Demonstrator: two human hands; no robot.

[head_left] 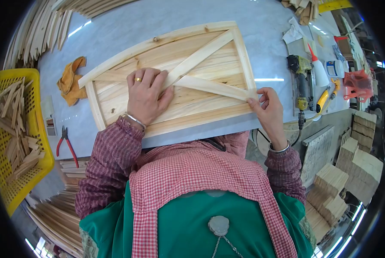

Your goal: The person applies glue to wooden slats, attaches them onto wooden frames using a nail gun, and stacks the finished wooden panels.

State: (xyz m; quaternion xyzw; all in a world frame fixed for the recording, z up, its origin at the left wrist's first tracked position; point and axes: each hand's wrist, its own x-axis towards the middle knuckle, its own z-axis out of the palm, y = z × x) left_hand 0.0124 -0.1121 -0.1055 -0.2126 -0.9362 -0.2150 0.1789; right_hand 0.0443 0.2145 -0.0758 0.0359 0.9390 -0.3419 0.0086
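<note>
A framed wooden panel [192, 103] lies on the grey-blue worktable, with pale strips crossing its planked face. A long diagonal strip [205, 53] runs from the upper right corner to the middle. A shorter wooden strip [214, 87] slopes from the middle down to the lower right corner. My left hand [147, 92], fingers bent and closed, presses at the crossing, with the thumb against the strips there. Beneath it, part of the panel is hidden. At the right edge, my right hand [266, 109] pinches the shorter strip's outer end against the frame corner.
An orange cloth [72, 81] and red-handled pliers [67, 146] lie left. A yellow basket [38, 112] holds wood scraps. To the right are a nail gun [301, 81], a glue bottle [318, 69] and a yellow knife [322, 102]. Wood strips [40, 32] are stacked at upper left.
</note>
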